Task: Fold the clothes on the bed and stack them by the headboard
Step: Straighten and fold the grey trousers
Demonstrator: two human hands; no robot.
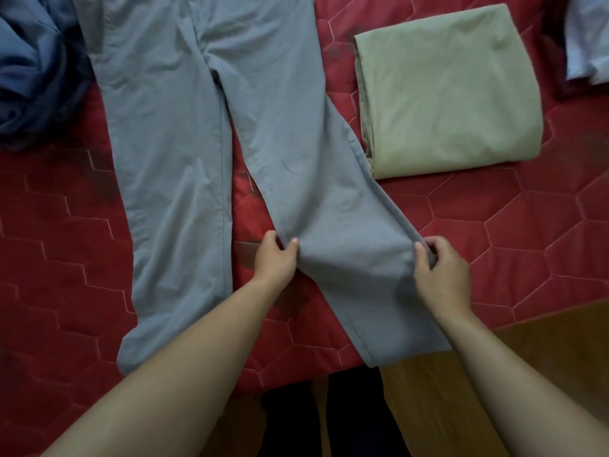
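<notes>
Grey-blue trousers (184, 133) lie flat on the red quilted bed (52, 245), legs spread toward me. My left hand (275, 258) pinches the inner edge of the right-hand leg near the knee. My right hand (440, 272) pinches the outer edge of that same leg, which is lifted slightly between the two hands. A folded beige garment (451, 94) lies to the right of the trousers. A crumpled dark blue garment (36, 70) sits at the far left.
A pale blue-white cloth (586, 41) shows at the top right corner. A wooden bed frame (494, 390) runs along the near right edge. The bed's near edge is just under my forearms.
</notes>
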